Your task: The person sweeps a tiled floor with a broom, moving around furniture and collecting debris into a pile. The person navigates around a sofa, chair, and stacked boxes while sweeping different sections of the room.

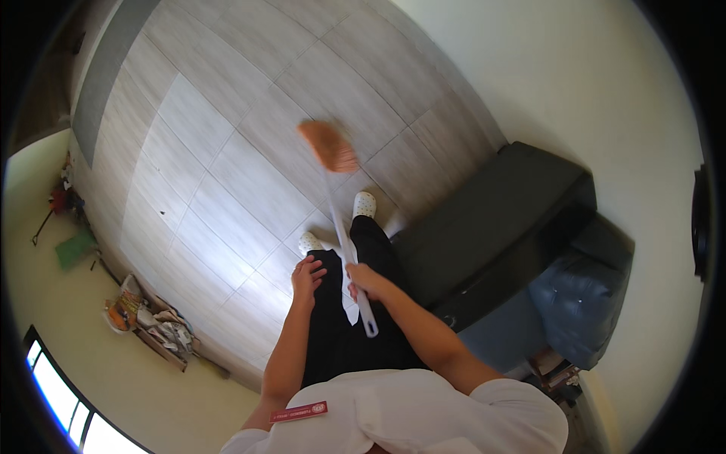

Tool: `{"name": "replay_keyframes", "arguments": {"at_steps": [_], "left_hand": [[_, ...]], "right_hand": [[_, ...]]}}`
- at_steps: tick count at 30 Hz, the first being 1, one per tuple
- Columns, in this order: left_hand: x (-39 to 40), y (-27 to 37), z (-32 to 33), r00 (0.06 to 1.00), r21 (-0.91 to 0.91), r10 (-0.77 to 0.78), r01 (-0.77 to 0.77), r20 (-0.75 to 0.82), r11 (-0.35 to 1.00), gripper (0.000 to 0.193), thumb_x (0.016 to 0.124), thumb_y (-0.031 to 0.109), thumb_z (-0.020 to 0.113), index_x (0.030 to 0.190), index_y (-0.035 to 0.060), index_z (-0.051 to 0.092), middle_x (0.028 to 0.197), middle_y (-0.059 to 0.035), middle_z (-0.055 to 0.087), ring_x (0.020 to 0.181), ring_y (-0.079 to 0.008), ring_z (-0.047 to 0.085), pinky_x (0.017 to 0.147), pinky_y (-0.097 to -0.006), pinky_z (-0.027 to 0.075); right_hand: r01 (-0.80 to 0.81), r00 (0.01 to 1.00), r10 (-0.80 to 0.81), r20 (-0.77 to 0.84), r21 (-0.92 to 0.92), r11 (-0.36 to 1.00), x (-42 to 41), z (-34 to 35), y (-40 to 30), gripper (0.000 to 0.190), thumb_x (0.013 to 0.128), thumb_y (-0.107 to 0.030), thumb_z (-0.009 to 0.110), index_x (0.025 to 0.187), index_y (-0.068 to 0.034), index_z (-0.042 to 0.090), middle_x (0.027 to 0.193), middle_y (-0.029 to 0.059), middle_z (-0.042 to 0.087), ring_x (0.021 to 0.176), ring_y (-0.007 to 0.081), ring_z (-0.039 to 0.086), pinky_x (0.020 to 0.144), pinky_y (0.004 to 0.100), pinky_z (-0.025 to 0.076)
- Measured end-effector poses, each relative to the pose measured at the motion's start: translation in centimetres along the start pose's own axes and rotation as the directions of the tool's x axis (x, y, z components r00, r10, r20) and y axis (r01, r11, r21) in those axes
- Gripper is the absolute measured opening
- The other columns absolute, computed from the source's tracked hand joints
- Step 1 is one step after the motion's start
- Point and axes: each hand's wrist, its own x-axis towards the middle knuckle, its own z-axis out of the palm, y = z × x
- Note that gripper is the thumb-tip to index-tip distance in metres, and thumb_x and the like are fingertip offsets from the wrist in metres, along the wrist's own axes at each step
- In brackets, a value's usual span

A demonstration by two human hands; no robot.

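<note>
My right hand (367, 281) is closed around the grey-white handle of a broom or brush (342, 227) near its upper end. The handle slants away from me between my legs. Its fan-shaped orange head (329, 146), slightly blurred, is over the tiled floor beyond my feet; whether it touches the floor I cannot tell. My left hand (307, 276) is held to the left of the handle, apart from it, with fingers spread and nothing in them.
A dark box-like furniture piece (482, 227) and a blue-grey cushioned seat (578, 306) stand on the right. Bags and a cardboard box (161, 352) lie along the left wall. A small dark speck (163, 213) lies on the tiled floor (244, 164). My light dotted clogs (364, 205) are on the tiles.
</note>
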Motion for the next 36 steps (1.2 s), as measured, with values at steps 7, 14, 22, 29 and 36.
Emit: {"name": "replay_keyframes", "arguments": {"at_steps": [7,14,22,29,36], "left_hand": [[0.2,3.6,9.6,0.946,-0.164,-0.001,0.058,0.325,0.985,0.045,0.086,0.040,0.046,0.115,0.0045,0.043,0.097,-0.0134,0.060,0.080,-0.0212,0.058,0.066,-0.0312,0.045],[-3.3,3.7,19.8,0.813,0.241,-0.042,-0.122,0.581,0.963,0.031,0.090,0.033,0.044,0.090,0.0026,0.041,0.056,-0.0057,0.050,0.044,-0.0181,0.055,0.039,-0.0280,0.046],[3.7,4.5,32.2,0.460,0.387,-0.464,0.256,0.758,0.886,0.026,0.084,0.031,0.053,0.090,0.0067,0.044,0.061,-0.0029,0.046,0.042,-0.0121,0.045,0.038,-0.0258,0.042],[17.1,18.5,28.6,0.629,0.041,-0.195,0.251,0.753,0.967,0.022,0.084,0.022,0.049,0.085,0.0006,0.045,0.069,-0.0032,0.044,0.048,-0.0066,0.039,0.038,-0.0204,0.036],[12.6,25.7,17.0,0.889,-0.339,0.047,0.124,0.455,0.932,0.031,0.087,0.020,0.043,0.117,0.0160,0.037,0.071,-0.0031,0.046,0.044,-0.0081,0.038,0.037,-0.0228,0.035]], "right_hand": [[0.250,0.909,-0.236,0.344,0.005,0.968,-4.4,-2.5,-4.1,0.034,0.089,-0.038,0.039,0.081,-0.006,0.047,0.050,-0.0002,0.043,0.032,0.0081,0.040,0.029,0.0248,0.037],[0.272,0.951,-0.309,0.027,0.404,0.873,-17.1,-5.1,3.1,0.036,0.090,-0.041,0.038,0.101,-0.006,0.043,0.062,0.0054,0.051,0.044,0.0123,0.051,0.041,0.0273,0.047],[0.514,0.858,-0.264,-0.441,0.749,0.417,-10.5,-6.5,-7.6,0.035,0.089,-0.047,0.034,0.084,-0.014,0.043,0.044,0.0000,0.034,0.033,0.0144,0.035,0.033,0.0312,0.034],[0.299,0.950,-0.275,-0.148,0.684,0.665,-3.2,-0.8,-24.0,0.027,0.086,-0.037,0.039,0.080,-0.011,0.038,0.055,0.0020,0.040,0.041,0.0141,0.040,0.041,0.0324,0.040],[0.028,0.992,-0.066,0.109,0.320,0.947,-7.1,7.3,-26.3,0.029,0.088,-0.039,0.040,0.080,-0.011,0.041,0.051,-0.0006,0.040,0.038,0.0121,0.040,0.037,0.0308,0.039]]}}
